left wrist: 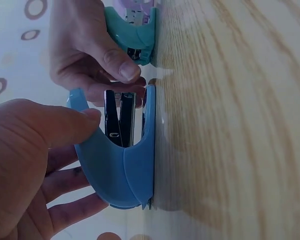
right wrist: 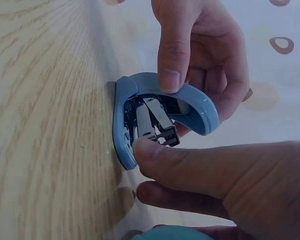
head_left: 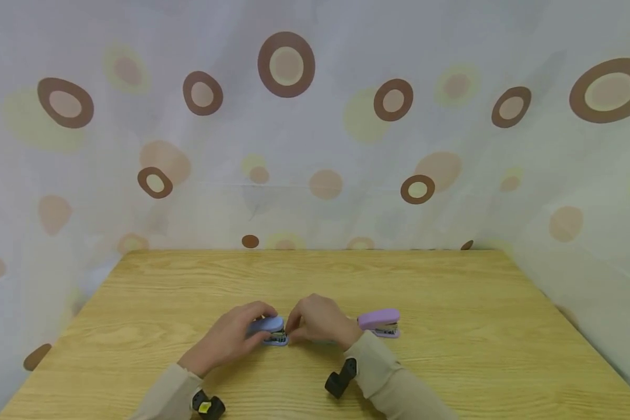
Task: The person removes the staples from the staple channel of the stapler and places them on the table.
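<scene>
A blue stapler (head_left: 267,324) stands on the wooden table, its handle arched well away from the base and its metal magazine (left wrist: 121,117) exposed. My left hand (head_left: 236,329) grips it from the left, thumb on one side of the handle and fingers on the other. At the stapler's front end, the curled thumb and fingers of my right hand (head_left: 317,319) touch the tip near the magazine and base. Whether something small sits between those fingertips is hidden. Behind the right hand is a teal stapler (left wrist: 132,32), mostly covered in the head view.
A purple stapler (head_left: 380,319) stands to the right, beyond the right wrist. The wood-grain table (head_left: 315,274) runs back to a hanging cloth (head_left: 325,140) with round patterns. Small black cameras (head_left: 341,379) are worn on both wrists.
</scene>
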Tool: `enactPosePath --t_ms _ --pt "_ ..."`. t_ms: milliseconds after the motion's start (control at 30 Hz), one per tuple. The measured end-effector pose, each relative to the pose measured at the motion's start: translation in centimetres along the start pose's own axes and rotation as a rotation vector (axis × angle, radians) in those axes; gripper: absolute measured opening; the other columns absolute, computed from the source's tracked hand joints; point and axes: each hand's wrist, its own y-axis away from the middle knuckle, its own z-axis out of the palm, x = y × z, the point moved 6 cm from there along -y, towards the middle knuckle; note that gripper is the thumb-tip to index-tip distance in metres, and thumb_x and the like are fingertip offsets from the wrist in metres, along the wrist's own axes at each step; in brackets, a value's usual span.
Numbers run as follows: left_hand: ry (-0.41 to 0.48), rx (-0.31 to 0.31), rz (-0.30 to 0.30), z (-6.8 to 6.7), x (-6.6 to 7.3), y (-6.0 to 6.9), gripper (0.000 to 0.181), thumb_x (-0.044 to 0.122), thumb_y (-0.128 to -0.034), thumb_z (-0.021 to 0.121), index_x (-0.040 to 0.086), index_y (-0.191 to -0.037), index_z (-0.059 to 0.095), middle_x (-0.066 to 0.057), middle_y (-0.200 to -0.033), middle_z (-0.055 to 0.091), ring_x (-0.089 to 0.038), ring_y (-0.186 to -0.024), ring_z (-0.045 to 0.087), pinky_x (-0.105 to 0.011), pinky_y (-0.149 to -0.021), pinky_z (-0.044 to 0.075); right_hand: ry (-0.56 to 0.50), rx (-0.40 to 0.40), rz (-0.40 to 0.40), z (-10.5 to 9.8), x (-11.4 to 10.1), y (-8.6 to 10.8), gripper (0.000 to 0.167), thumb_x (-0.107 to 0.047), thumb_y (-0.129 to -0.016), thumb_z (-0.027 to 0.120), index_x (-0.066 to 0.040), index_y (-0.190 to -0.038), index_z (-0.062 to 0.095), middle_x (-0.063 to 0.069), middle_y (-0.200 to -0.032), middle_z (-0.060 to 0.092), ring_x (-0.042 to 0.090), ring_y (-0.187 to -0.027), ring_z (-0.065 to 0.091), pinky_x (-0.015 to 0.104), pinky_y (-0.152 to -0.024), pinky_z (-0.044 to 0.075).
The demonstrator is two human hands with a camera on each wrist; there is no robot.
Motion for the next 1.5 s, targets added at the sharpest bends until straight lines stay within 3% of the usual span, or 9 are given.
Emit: enactPosePath --t_ms 200,533,767,1000,1233,1500 --pt "-0.002 0.006 -0.022 0.1 -0.1 0.1 0.027 0.010 -0.0860 0.071 0.013 -0.111 0.061 0.000 -0.109 0.067 -0.017 -0.101 0.065 -0.036 -0.084 0.054 0.000 -0.013 0.034 0.4 0.0 -0.3 0.006 -0.027 -0.076 0.082 -0.023 -0.077 0.077 -0.016 -0.074 0.070 -0.003 -0.068 0.058 0.017 -0.060 0.046" --pt "-0.019 0.016 0.018 0.2 0.0 0.0 0.029 0.006 -0.0852 0.071 0.012 -0.111 0.059 -0.001 -0.109 0.066 -0.018 -0.100 0.064 -0.037 -0.083 0.054 0.067 0.003 0.027 0.7 0.0 -0.4 0.014 -0.029 -0.074 0.083 -0.021 -0.084 0.077 -0.014 -0.067 0.063 -0.002 -0.060 0.051 0.017 -0.055 0.042" --pt "-0.033 0.025 0.037 0.0 0.4 0.4 0.034 0.001 -0.0833 0.071 0.011 -0.114 0.059 -0.005 -0.110 0.066 -0.022 -0.101 0.065 -0.039 -0.083 0.054 0.053 -0.005 0.046 1.0 -0.2 -0.6 0.010 -0.030 -0.074 0.083 -0.023 -0.075 0.075 -0.016 -0.071 0.067 -0.002 -0.065 0.055 0.018 -0.058 0.044" --pt "-0.002 0.065 0.047 0.2 0.2 0.2 0.040 -0.005 -0.0791 0.073 0.013 -0.114 0.063 -0.003 -0.106 0.067 -0.018 -0.097 0.065 -0.037 -0.082 0.055 0.088 -0.017 0.069 1.4 0.0 -0.4 0.010 -0.031 -0.077 0.081 -0.023 -0.075 0.075 -0.015 -0.071 0.068 -0.002 -0.063 0.055 0.018 -0.059 0.046" --pt "-0.104 0.085 0.088 0.7 0.8 0.2 0.044 -0.003 -0.0806 0.072 0.017 -0.118 0.063 0.001 -0.100 0.061 -0.013 -0.089 0.059 -0.031 -0.077 0.053 0.083 -0.014 0.067 1.2 0.2 0.1 0.010 -0.031 -0.077 0.081 -0.023 -0.074 0.075 -0.015 -0.071 0.068 -0.002 -0.062 0.056 0.018 -0.058 0.045" --pt "-0.104 0.071 0.076 0.5 0.9 0.5 0.048 -0.010 -0.0815 0.068 0.020 -0.119 0.063 0.004 -0.099 0.054 -0.012 -0.089 0.053 -0.027 -0.075 0.051 0.075 -0.017 0.059 1.1 0.0 -0.3 0.009 -0.030 -0.079 0.079 -0.024 -0.074 0.074 -0.015 -0.070 0.068 -0.002 -0.061 0.055 0.019 -0.057 0.045"
